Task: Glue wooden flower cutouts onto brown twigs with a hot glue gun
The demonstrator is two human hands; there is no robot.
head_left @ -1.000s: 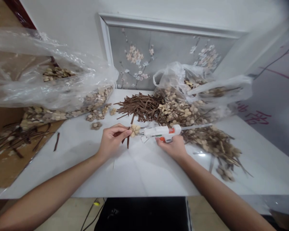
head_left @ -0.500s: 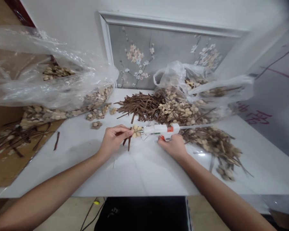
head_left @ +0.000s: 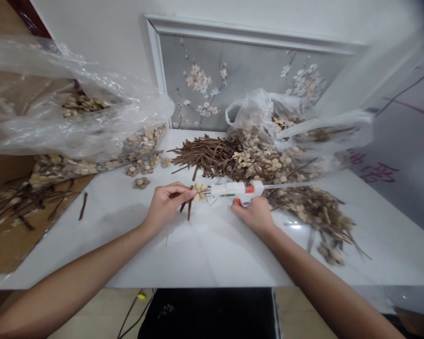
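Note:
Between the thumb and fingers of my left hand [head_left: 171, 201] is a pale beige flower [head_left: 199, 191] with rounded petals. Two dark brown stems [head_left: 190, 207] hang down beside it at my fingertips; whether they join the flower I cannot tell. My right hand [head_left: 255, 214] is wrapped round the handle of a white glue gun [head_left: 233, 189] with orange parts. Its metal nozzle points left and meets the flower's right side. A clear glue stick [head_left: 288, 185] juts out of the gun's rear.
Behind the gun lies a heap of brown stems [head_left: 207, 155]. Stemmed flowers [head_left: 314, 209] are piled to the right, below a plastic bag [head_left: 254, 110]. At left, a large clear bag [head_left: 127, 115] holds more flowers beside cardboard [head_left: 7, 256]. Small flower heads [head_left: 141, 182] lie near it.

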